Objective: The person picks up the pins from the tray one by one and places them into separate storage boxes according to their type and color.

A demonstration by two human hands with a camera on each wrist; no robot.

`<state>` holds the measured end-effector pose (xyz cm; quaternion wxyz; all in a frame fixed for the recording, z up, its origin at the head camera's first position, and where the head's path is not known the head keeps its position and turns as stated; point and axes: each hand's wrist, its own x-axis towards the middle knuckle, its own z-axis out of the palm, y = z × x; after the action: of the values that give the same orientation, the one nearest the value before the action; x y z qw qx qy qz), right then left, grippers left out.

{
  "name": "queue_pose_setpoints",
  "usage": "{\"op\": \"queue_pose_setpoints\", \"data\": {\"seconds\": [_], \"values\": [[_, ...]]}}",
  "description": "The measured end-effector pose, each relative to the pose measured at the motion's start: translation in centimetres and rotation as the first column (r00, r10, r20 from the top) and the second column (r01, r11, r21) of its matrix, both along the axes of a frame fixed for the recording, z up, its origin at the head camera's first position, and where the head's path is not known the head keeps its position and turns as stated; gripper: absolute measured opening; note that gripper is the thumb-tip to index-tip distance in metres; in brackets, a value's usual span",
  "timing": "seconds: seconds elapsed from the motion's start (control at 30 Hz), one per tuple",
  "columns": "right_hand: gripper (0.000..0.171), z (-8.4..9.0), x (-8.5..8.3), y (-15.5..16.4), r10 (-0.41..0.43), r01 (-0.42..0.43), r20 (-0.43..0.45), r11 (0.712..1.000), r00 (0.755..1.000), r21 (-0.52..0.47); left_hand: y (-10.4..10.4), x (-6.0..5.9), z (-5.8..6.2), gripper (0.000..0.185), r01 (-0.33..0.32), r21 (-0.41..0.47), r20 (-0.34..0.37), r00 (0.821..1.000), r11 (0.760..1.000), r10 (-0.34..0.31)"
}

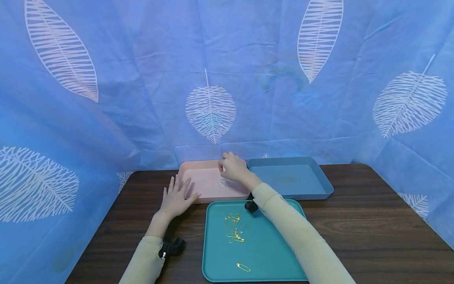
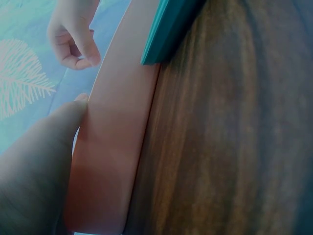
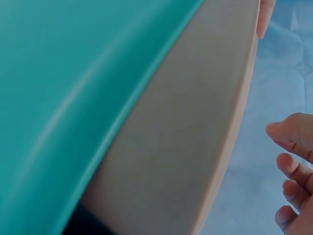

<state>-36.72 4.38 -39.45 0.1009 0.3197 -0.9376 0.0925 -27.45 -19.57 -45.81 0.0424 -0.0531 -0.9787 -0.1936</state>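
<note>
**Head view: one pin in the pink tray, most still on the teal one**

Head view shows the right hand hovering over the pink tray, fingers loosely curled and, as far as can be seen, holding nothing; a silver safety pin lies on the tray floor just below it. The left hand lies flat and relaxed on the counter, fingertips touching the pink tray's near rim. A cluster of safety pins, mostly gold, remains on the teal tray, with a single gold pin apart near its front edge. The blue tray appears bare. Judged from this, the sorting has barely begun: one pin placed, most still waiting.
</note>
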Motion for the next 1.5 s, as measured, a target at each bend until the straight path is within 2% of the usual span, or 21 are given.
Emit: {"op": "queue_pose_setpoints", "data": {"seconds": [0.37,0.9,1.1,1.27,1.5], "values": [[0.018,0.2,1.5,1.6,0.058,-0.061,-0.061,0.997,0.996,-0.052,0.0,0.0,0.0,0.084,0.002,-0.002,0.001,1.0,1.0,-0.002],[0.017,0.4,4.4,4.0,0.079,-0.084,-0.043,0.989,0.996,-0.118,0.0,0.2,0.2,0.084,0.006,0.015,0.004,1.0,1.0,-0.006],[0.016,0.5,5.4,5.0,0.099,-0.107,-0.065,0.985,0.993,-0.135,-0.1,0.2,0.2,0.084,0.008,0.014,0.003,1.0,1.0,-0.008],[0.015,0.4,6.6,5.7,0.133,-0.148,-0.123,0.98,0.984,-0.129,0.0,0.3,0.3,0.084,0.011,0.022,0.007,1.0,1.0,-0.011],[0.013,0.2,8.3,6.5,0.174,-0.189,-0.152,0.978,0.973,-0.09,0.0,0.3,0.3,0.083,0.008,0.016,-0.005,1.0,1.0,-0.008]]}}
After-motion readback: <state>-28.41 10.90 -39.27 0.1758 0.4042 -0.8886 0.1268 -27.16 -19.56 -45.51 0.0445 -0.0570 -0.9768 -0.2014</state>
